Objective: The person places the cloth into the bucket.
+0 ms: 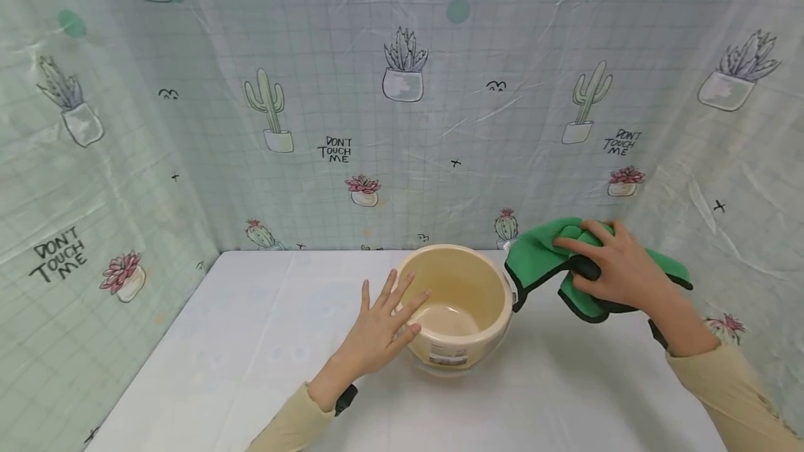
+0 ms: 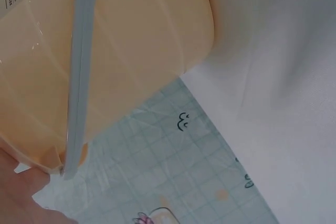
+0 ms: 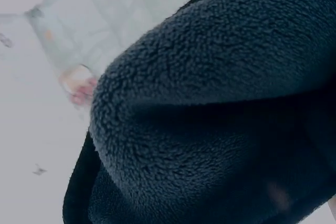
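A cream plastic bucket (image 1: pixel 456 284) stands upright on the white table, its inside showing no contents. On its front is a printed label (image 1: pixel 448 354). My left hand (image 1: pixel 380 330) lies at the bucket's left rim with fingers spread and fairly straight. The left wrist view shows fingers (image 2: pixel 31 182) right at the rim, beside the end of the pale grey handle (image 2: pixel 81 72). To the right of the bucket, my right hand (image 1: pixel 618 267) grips a bunched green cloth (image 1: pixel 534 250) with black edging, held above the table. In the right wrist view the fluffy cloth (image 3: pixel 210 66) looks dark and fills most of the picture.
The white table (image 1: pixel 270 326) reaches back to a curtain (image 1: pixel 314 75) printed with cacti and potted plants. Curtain sides also hang to the left and right of the table.
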Action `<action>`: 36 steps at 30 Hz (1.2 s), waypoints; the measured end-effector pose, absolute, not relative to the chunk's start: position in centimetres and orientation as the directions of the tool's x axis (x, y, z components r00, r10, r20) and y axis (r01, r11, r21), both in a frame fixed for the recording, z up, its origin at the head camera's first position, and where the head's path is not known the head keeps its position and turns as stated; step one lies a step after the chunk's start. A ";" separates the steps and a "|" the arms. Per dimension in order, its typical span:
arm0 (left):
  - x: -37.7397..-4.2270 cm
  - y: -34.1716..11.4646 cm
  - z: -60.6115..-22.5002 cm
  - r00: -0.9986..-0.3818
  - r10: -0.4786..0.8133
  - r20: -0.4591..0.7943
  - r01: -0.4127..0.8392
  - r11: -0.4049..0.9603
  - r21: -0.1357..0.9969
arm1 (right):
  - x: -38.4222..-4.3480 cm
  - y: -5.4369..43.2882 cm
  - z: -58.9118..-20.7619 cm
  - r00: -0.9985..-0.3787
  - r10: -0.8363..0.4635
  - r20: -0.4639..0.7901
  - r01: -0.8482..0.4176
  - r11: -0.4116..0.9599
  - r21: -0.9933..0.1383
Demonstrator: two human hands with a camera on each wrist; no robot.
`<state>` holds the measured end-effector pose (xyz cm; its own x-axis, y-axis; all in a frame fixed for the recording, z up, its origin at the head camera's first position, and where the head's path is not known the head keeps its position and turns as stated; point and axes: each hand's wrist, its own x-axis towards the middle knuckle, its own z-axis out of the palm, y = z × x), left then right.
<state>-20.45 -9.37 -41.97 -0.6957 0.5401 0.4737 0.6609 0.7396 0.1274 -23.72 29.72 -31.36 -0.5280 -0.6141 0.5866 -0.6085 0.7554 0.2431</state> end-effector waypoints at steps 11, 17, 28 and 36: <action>-20.4 -9.4 -41.8 -0.704 0.531 0.472 0.652 0.747 0.132 | -24.5 26.0 -27.7 -0.480 -0.672 0.564 -0.619 0.715 0.325; -20.3 -9.3 -41.8 -0.701 0.532 0.475 0.652 0.748 0.126 | -24.8 23.0 -27.3 -0.519 -0.717 0.466 -0.639 0.687 0.345; -20.3 -9.3 -41.7 -0.717 0.526 0.457 0.639 0.758 0.131 | -25.1 18.0 -28.3 -0.465 -0.826 0.317 -0.695 0.563 0.447; -20.1 -9.4 -41.8 -0.725 0.527 0.443 0.633 0.763 0.128 | -25.3 16.3 -30.2 -0.433 -0.860 0.270 -0.738 0.510 0.441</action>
